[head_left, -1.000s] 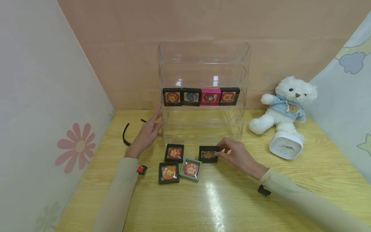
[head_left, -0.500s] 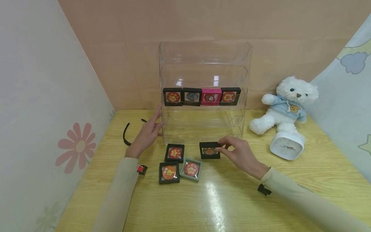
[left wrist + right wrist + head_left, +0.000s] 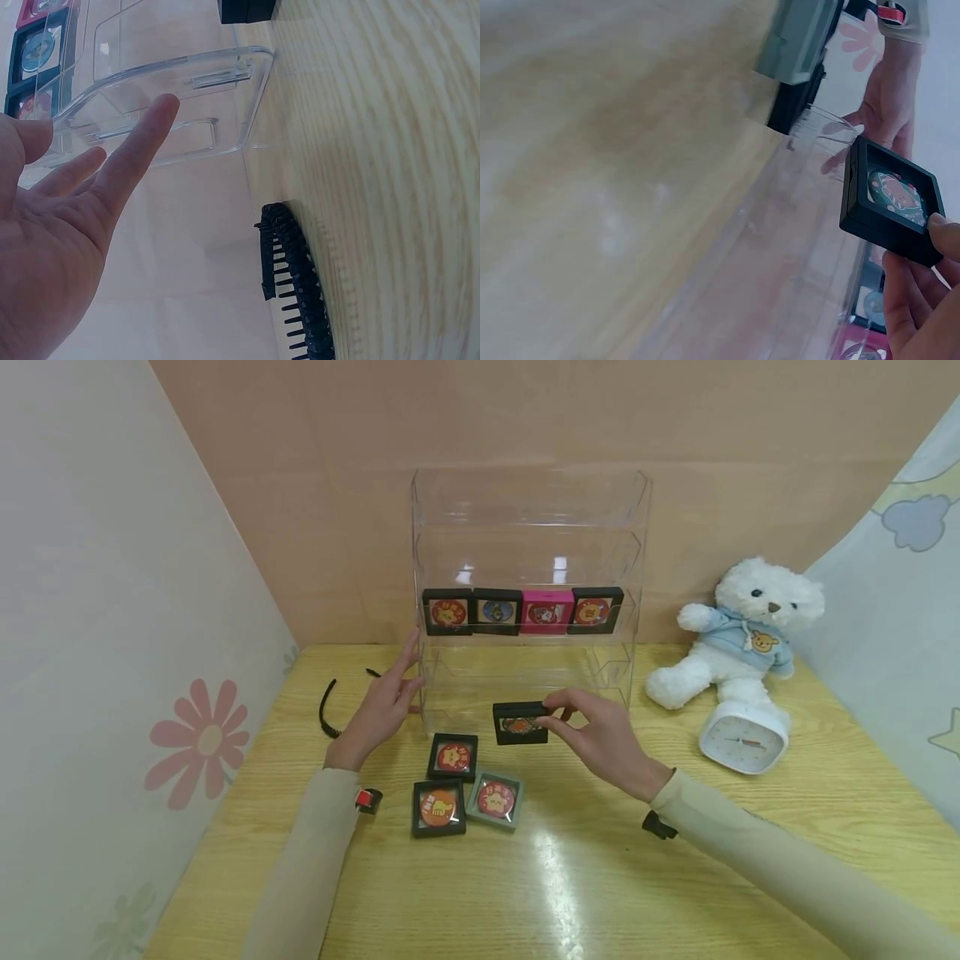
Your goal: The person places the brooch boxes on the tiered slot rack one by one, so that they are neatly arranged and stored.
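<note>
Between thumb and fingers, my right hand pinches the right edge of a black square display case holding a round badge. It is held off the table in front of the clear tiered rack's lower part; the right wrist view shows the case close up. With extended fingers, my left hand touches the rack's left side. Along the rack's middle tier stand several badge cases, one of them a pink case. On the table lie two black cases, the upper one and the lower one, and a grey-green case.
A black toothed headband lies left of the rack. At the right a white teddy bear in a blue hoodie sits behind a white clock. The wooden table meets a draped backdrop behind the rack.
My right hand has lifted the black case from the table and carried it up and slightly left, towards the rack. The left hand stays at the rack's side.
</note>
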### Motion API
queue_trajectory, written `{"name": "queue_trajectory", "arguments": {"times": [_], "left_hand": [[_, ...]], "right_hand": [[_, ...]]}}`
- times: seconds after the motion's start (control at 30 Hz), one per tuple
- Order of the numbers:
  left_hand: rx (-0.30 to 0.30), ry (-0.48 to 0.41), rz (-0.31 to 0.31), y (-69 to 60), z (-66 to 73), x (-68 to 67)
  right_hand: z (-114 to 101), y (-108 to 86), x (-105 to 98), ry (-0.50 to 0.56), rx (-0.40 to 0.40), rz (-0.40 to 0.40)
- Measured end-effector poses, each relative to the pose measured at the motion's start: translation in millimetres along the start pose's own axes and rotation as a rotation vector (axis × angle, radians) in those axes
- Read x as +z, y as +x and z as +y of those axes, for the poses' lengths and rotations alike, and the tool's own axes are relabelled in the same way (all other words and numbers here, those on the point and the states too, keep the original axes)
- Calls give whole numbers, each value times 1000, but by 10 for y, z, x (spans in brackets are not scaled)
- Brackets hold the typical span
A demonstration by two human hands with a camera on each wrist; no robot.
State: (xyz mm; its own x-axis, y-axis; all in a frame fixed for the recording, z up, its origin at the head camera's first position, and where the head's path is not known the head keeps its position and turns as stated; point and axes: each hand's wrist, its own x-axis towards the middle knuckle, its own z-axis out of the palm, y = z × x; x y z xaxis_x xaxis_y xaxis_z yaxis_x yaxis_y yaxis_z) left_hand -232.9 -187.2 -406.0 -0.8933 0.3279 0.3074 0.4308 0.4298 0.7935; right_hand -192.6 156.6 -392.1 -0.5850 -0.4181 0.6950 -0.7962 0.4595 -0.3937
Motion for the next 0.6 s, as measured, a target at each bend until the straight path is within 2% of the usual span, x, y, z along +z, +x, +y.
{"name": "queue_trajectory", "arguments": {"times": [0.37, 0.6], "left_hand": [[-3, -17, -1, -2, -1, 7], [-4, -22, 3, -2, -17, 8]], "right_hand": [[-25, 461, 119, -1, -29, 44], [32, 661, 222, -20, -64, 83]]}}
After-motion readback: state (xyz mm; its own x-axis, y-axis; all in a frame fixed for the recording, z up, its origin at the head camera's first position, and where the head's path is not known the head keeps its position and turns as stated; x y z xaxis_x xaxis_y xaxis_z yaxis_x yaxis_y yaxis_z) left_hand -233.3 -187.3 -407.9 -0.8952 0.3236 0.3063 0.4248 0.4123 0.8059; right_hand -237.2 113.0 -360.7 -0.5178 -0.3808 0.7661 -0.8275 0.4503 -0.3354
